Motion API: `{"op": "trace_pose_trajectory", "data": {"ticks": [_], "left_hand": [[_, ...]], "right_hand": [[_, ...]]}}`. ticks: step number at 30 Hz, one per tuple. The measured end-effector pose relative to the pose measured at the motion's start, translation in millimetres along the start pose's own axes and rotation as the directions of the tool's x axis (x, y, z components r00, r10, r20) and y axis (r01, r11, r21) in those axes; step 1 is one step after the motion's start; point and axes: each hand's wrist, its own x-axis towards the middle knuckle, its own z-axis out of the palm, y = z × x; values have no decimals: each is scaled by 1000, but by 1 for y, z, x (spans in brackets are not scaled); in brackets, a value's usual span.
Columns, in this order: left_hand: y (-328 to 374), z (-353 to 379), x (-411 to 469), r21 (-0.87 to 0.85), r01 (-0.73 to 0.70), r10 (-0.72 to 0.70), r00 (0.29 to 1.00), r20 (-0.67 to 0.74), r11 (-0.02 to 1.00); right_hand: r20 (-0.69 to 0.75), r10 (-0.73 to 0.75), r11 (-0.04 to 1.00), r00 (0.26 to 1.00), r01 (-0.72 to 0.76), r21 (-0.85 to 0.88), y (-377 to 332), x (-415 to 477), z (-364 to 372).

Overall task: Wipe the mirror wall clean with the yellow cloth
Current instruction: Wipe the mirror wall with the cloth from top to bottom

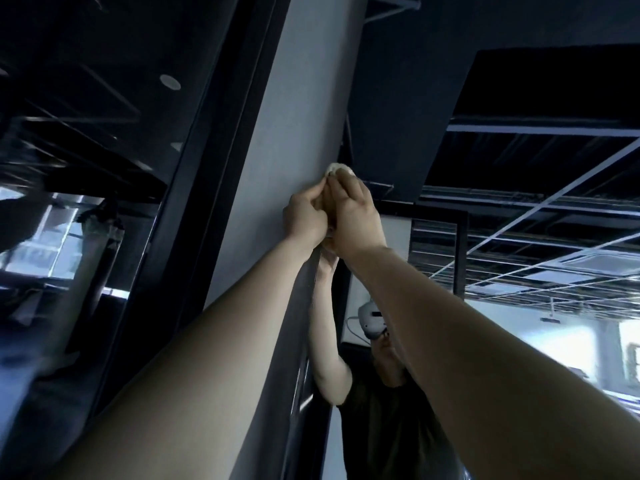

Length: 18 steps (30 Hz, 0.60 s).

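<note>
- Both bare forearms reach up from the lower corners of the view and meet just above centre, high on the wall.
- The left hand point(306, 216) is curled shut, fingers folded in, pinching the near edge of the pale yellow bunched cloth point(337, 168).
- The right hand point(356, 216) lies directly beside the left at its 3 o'clock, the two touching; its fingers are closed over the cloth and press it against the surface.
- Only a small rounded wad of the cloth shows, poking out at 12 o'clock above the fingertips; the rest is hidden by the hands.
- The cloth sits at the right edge of the flat grey wall panel point(277, 168), where that panel meets the dark-framed mirror wall point(433, 271) at 3 o'clock.
- In the mirror, below the hands at 5 o'clock, appear a reflected raised arm, a dark shirt and a white head-worn device point(370, 318).
- At 9 o'clock a tall black glossy frame point(194, 188) runs diagonally, with dim window reflections beyond it.
- A dark ceiling with pale grid bars point(540, 202) fills the 2 o'clock area.
</note>
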Motion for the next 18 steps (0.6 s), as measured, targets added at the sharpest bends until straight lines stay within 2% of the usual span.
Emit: {"op": "trace_pose_trajectory", "data": {"ticks": [6, 14, 18], "left_hand": [[-18, -2, -47, 20, 42, -41, 998, -52, 999], [-43, -8, -116, 36, 152, -147, 983, -114, 988], [-67, -12, -151, 49, 229, -217, 960, -178, 972]], "right_hand": [[-130, -41, 999, 991, 45, 31, -11, -48, 17], [-47, -64, 997, 997, 62, -48, -26, -122, 29], [-20, -75, 997, 997, 75, -4, -35, -163, 25]]}}
